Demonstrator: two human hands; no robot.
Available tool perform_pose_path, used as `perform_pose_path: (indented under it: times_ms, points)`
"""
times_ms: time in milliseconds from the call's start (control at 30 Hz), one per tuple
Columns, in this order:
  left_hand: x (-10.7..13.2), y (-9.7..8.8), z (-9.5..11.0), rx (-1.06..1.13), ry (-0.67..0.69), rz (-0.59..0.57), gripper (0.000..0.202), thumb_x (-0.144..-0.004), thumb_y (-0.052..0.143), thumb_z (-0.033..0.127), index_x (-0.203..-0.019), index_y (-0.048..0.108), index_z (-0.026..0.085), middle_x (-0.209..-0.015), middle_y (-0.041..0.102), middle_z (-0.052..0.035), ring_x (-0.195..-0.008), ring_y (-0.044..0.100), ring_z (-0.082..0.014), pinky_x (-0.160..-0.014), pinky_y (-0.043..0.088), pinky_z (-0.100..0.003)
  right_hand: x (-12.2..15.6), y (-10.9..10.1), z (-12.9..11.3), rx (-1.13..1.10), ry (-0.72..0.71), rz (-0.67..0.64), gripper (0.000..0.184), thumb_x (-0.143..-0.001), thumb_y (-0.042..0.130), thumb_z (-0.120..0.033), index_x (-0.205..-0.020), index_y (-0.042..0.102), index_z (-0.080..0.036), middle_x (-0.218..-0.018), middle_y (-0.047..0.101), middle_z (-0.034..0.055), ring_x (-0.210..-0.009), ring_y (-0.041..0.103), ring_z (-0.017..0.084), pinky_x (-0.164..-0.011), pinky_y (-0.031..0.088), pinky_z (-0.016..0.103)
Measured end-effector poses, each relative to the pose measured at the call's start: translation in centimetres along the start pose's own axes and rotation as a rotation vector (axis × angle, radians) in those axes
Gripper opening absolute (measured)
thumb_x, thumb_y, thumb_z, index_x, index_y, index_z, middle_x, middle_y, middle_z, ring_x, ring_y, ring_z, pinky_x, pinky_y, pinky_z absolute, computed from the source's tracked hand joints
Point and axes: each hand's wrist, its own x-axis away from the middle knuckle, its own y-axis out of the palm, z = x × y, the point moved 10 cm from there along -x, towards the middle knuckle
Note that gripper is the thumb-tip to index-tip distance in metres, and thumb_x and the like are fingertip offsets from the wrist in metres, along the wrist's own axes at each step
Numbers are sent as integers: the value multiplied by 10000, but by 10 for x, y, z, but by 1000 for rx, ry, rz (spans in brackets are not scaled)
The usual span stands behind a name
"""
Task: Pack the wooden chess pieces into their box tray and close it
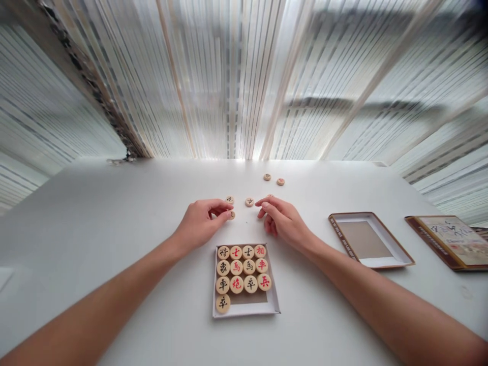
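Note:
My left hand (204,221) pinches a round wooden Chinese chess piece (232,215) between thumb and fingertips. Just beyond those fingers lies another piece with a black character (229,200). My right hand (280,216) has its index finger and thumb apart and its other fingers bent, with nothing visible in it. Its fingertips are close to a black-character piece (249,202) on the table. A further piece (270,196) is partly hidden behind that hand. Below both hands sits a shallow box (247,310) with rows of red and black pieces; its front row has one black piece (223,303) at the left.
Two loose pieces, one black (267,177) and one red (281,181), lie farther back on the white table (133,213). To the right are a second shallow tray (369,241) and a printed box lid (450,241). Striped curtains (236,76) hang behind the table.

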Motion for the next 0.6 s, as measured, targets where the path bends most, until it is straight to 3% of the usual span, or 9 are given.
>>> perform_pose_path:
  times_ms: [133, 267, 400, 600]
  points:
    - [-6, 9, -11, 206, -64, -35, 293, -840, 800, 380, -1020, 816, 150, -990, 830, -119, -900, 780, -243, -840, 630, -380, -3, 5, -1, -76, 37, -31, 416, -998, 566, -506, -1148, 713, -148, -854, 709, 54, -520, 585, 114, -427, 429, 225]
    - [-12, 30, -3, 381, -62, -94, 293, -834, 816, 379, -1002, 819, 139, -950, 826, -114, -797, 774, -216, -804, 654, -387, -2, 10, -8, -124, 21, -38, 423, -938, 682, -504, -1162, 750, -152, -866, 759, 72, -582, 640, 135, -464, 479, 234]
    - [-17, 44, -2, 535, -68, -135, 268, -834, 830, 346, -1014, 831, 147, -1031, 825, -117, -847, 781, -210, -846, 664, -381, -2, 10, -7, -192, 45, -21, 366, -909, 736, -505, -1042, 802, -171, -844, 783, 73, -628, 689, 162, -489, 532, 251]
    - [-16, 49, -8, 601, -99, -188, 232, -830, 851, 274, -1036, 851, 168, -904, 833, -75, -833, 792, -210, -822, 680, -343, -1, 10, -6, -297, 131, -14, 349, -809, 858, -488, -936, 816, -166, -744, 778, 62, -627, 717, 180, -496, 563, 256]
